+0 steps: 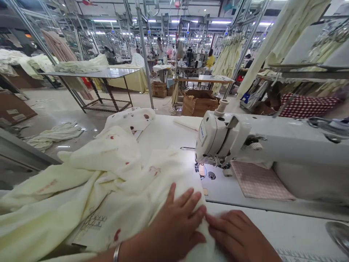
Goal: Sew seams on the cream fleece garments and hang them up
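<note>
A pale yellow printed fabric (160,178) spreads over the white sewing table and under the needle area of a white sewing machine (261,134). My left hand (178,222), a silver bracelet at its wrist, lies flat on this cloth with fingers spread, just in front of the needle. Its fingertips point toward the presser foot (196,167). To its right, my right hand (237,233) is closed at the fabric's right edge, thumb and fingers together there. The hands nearly touch. More of the fabric bunches up at the left and hangs off the table.
A pink checked cloth (261,181) lies under the machine arm. Beyond the table stand a cardboard box (197,104) and a metal-legged table (114,72) with folded cloth. Pale garments (229,54) hang from rails. Cloth strips (58,135) lie on the floor at left.
</note>
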### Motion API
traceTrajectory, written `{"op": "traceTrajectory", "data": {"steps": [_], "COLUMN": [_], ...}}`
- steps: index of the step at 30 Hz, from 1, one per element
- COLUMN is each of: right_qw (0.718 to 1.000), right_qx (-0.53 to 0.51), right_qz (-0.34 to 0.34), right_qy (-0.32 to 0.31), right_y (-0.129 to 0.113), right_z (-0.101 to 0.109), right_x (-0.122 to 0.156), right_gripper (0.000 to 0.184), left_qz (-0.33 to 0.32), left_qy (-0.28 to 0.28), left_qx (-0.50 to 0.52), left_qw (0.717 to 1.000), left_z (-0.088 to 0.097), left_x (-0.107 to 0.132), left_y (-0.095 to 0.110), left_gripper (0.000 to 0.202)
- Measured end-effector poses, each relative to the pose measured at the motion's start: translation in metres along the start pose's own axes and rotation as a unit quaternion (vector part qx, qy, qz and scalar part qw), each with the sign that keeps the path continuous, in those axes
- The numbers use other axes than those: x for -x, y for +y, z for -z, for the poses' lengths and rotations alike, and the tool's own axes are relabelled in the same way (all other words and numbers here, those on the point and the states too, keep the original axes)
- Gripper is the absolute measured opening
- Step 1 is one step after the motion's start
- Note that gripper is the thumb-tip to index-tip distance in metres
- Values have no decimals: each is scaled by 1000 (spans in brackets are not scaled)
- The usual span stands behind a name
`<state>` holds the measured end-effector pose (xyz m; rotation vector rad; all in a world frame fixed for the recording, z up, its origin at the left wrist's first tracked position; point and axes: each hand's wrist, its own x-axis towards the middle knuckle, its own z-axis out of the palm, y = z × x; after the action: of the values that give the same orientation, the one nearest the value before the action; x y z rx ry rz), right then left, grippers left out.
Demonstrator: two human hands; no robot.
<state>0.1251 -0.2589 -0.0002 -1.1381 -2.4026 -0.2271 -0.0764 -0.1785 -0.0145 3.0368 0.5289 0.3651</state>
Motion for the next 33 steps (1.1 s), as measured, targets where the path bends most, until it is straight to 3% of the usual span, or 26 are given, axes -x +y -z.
{"op": "traceTrajectory", "data": {"steps": [3, 12, 16, 20, 22, 24, 26, 28, 31, 33], "right_qw": [1000, 998, 997, 994, 995, 996, 997, 997, 998, 997], "right_qx": [-13, 18, 32, 37, 31, 21, -3, -24, -37, -38], "right_qz": [-18, -59, -75, -99, -96, -87, -80, -66, -42, -53], "right_qy": [5, -8, 9, 11, -1, -11, -15, -16, -38, -51], "right_y": [13, 66, 74, 71, 65, 54, 38, 18, -10, -23], "right_z": [-10, -33, -44, -42, -35, -24, -14, -7, -6, -8], "right_x": [-6, -37, -38, -38, -40, -42, -43, -38, -23, -10], "right_gripper": [23, 22, 20, 21, 23, 22, 20, 18, 17, 15], "left_qz": [8, -63, -68, -56, -35, 22, 102, 133, 58, 47], "left_qy": [-34, -27, -20, -22, -19, -5, 20, 38, 41, 1], "left_qx": [54, 31, 1, -16, -23, -43, -79, -122, -125, -56], "left_qw": [998, 997, 998, 998, 999, 999, 991, 983, 990, 997], "left_z": [8, 8, 6, 6, 6, 3, -5, -14, -17, -8], "left_x": [-11, -57, -78, -94, -91, -73, -43, -10, 14, 4], "left_y": [-26, -98, -127, -147, -140, -115, -71, -22, 27, 26], "left_gripper": [45, 37, 33, 34, 38, 47, 58, 65, 26, 15]}}
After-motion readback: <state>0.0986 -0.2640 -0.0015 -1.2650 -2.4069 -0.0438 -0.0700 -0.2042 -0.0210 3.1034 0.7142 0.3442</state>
